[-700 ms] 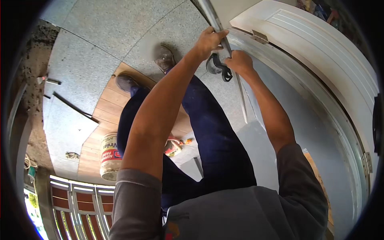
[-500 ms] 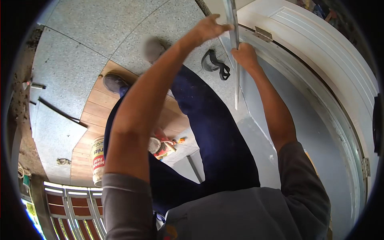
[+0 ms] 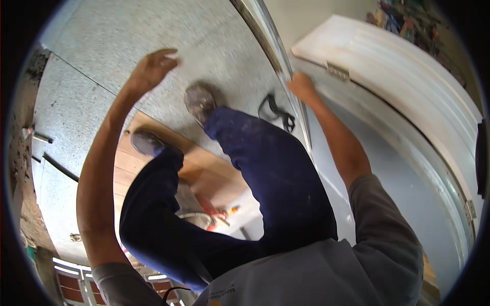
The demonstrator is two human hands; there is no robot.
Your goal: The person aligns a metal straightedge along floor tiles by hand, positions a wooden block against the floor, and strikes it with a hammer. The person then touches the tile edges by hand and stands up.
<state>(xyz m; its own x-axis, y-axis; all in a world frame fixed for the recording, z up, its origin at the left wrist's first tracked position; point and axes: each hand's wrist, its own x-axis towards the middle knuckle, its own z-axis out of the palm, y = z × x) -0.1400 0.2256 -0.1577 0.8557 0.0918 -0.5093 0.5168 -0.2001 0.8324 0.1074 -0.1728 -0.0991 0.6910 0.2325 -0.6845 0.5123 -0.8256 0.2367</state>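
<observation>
My right hand (image 3: 302, 87) is closed around a long silvery metal bar (image 3: 275, 48), which runs from the top edge of the view down past my hand to the floor side. Away to the left, my left hand (image 3: 154, 71) is raised over the speckled floor with nothing in it, its fingers slightly curled and apart. A black strap-like thing (image 3: 278, 112) lies on the floor just left of the bar's lower part. The bar's upper end runs out of view.
A white door (image 3: 388, 56) with a metal hinge (image 3: 338, 71) stands at the right, beside a pale frame. Wooden planks (image 3: 204, 168) lie under my left shoe (image 3: 145, 143). Between my legs are a round container (image 3: 196, 220) and blurred red things. Loose floor pieces (image 3: 56, 188) lie at the left.
My left hand has let go of the bar's area and swung left and down. The bar's upper end has tilted left, with my right hand still on it. My left knee has shifted left.
</observation>
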